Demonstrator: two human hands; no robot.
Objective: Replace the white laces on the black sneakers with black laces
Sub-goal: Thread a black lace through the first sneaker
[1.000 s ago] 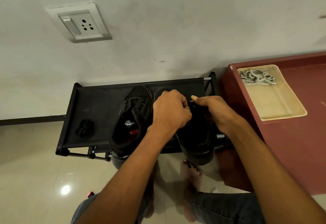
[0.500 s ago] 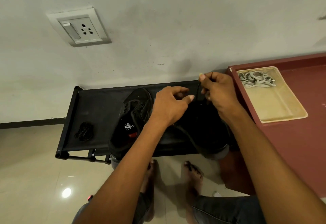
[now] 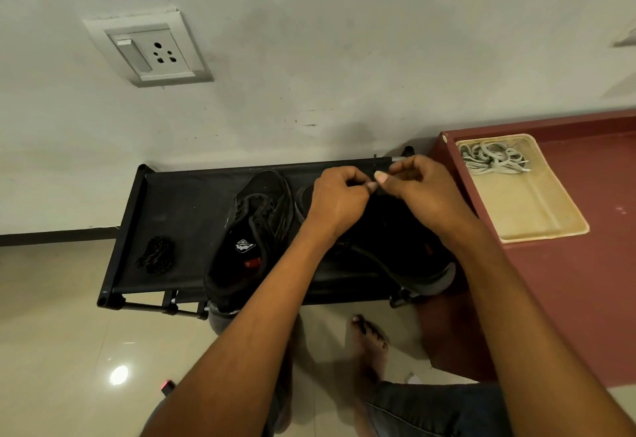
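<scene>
Two black sneakers sit on a black shoe rack [image 3: 186,195]. The left sneaker [image 3: 251,237] lies in plain view, laced in black. The right sneaker [image 3: 406,257] is mostly hidden under my hands and forearms. My left hand [image 3: 339,201] and my right hand [image 3: 423,192] meet above its toe end, fingertips together, each pinching a thin black lace that is barely visible against the dark rack. A bundle of black lace [image 3: 156,254] lies on the rack's left part. The white laces [image 3: 492,161] lie in a cream tray [image 3: 537,220].
The tray rests on a maroon table [image 3: 585,299] right of the rack. A wall with a socket plate [image 3: 151,48] rises directly behind the rack. My bare foot [image 3: 370,343] stands on the glossy tiled floor below the rack's front edge.
Both hands rose from the right sneaker's middle toward the rack's back edge. The right hand went up first, then the left closed in, and the fingertips now meet.
</scene>
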